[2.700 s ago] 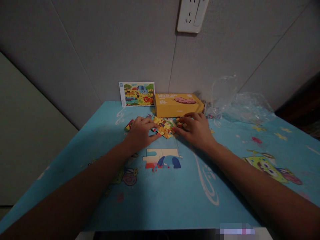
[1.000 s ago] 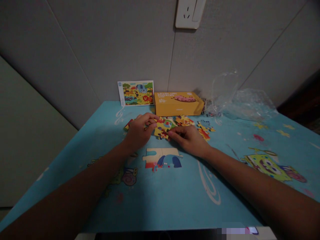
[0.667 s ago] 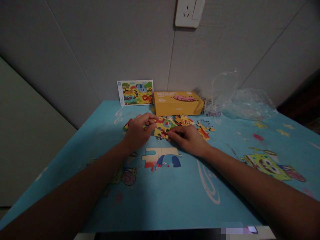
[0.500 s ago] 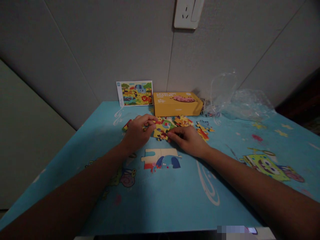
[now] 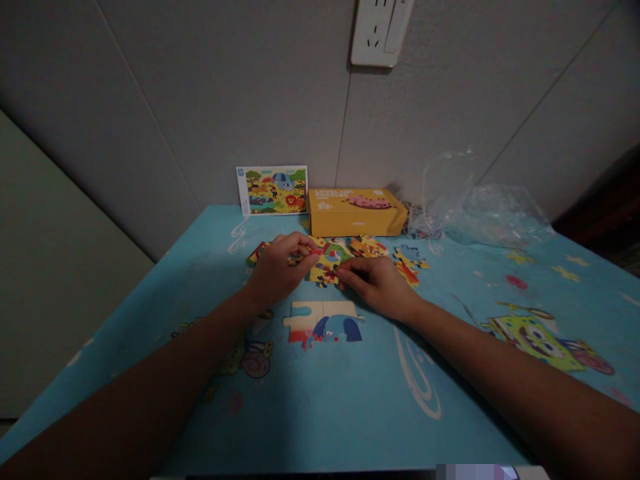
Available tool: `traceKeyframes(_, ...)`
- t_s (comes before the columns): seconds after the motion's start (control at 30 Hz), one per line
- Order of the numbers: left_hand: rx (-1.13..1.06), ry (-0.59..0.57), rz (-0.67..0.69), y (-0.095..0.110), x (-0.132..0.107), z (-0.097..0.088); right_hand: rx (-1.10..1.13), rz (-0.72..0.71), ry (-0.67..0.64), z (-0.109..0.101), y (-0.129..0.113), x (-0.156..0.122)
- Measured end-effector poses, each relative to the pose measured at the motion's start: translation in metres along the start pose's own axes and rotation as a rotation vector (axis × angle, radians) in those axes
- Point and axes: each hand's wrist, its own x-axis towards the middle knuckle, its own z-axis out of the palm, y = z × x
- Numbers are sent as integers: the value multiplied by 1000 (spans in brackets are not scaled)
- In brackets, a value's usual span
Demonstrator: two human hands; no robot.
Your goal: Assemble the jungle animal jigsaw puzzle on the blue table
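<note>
My left hand (image 5: pixel 281 268) is over the left of a pile of jigsaw pieces (image 5: pixel 367 245), thumb and fingers closed on a puzzle piece with red on it (image 5: pixel 324 250). My right hand (image 5: pixel 376 283) is at the pile's front edge, its thumb and forefinger pinching the edge of a yellow puzzle piece (image 5: pixel 323 274); its fingers hide part of that piece. Nearer to me lies a joined section of puzzle (image 5: pixel 325 321) with a blue elephant, cream sky and a red patch. It lies flat, apart from both hands.
Behind the pile stands a yellow puzzle box (image 5: pixel 355 221). A picture card (image 5: pixel 275 190) of the animal scene leans on the wall beside it. Clear plastic bags (image 5: pixel 493 213) lie at the back right. A blue cartoon-printed cloth (image 5: pixel 320 407) covers the table. A socket (image 5: pixel 380 37) is above.
The view has tilted up slightly. My left thumb and fingers have closed on a piece with red on it. My right hand keeps its pinch at nearly the same place.
</note>
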Motion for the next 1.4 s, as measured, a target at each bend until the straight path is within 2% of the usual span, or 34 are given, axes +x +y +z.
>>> traceKeyframes(0.3, 116, -22, 70, 3, 1, 0, -34, 5, -35, 1, 2, 1)
traceKeyframes(0.63, 134, -27, 74, 4, 0, -2, -60, 33, -40, 1, 0, 1)
traceKeyframes(0.7, 121, -15, 69, 4, 0, -2, -58, 44, 21, 0, -1, 1)
traceKeyframes(0.77, 134, 25, 62, 3, 2, -4, -50, 95, 159, -4, 2, 2)
traceKeyframes(0.87, 246, 49, 55, -3, 4, -6, -69, 247, 390, -17, 13, 6)
traceKeyframes(0.93, 342, 12, 22, -10, 4, -6, -153, 366, 476, -28, 22, 9)
traceKeyframes(1.03, 454, -48, -50, -18, 2, -3, -296, 521, 483, -41, 34, 13)
traceKeyframes(1.13, 527, -75, -77, -22, -1, 0, -401, 593, 420, -45, 40, 16)
traceKeyframes(1.27, 561, -105, -90, -25, -1, 1, -481, 578, 388, -42, 40, 17)
traceKeyframes(1.4, 568, -136, -55, -28, 4, 0, -485, 459, 437, -34, 33, 16)
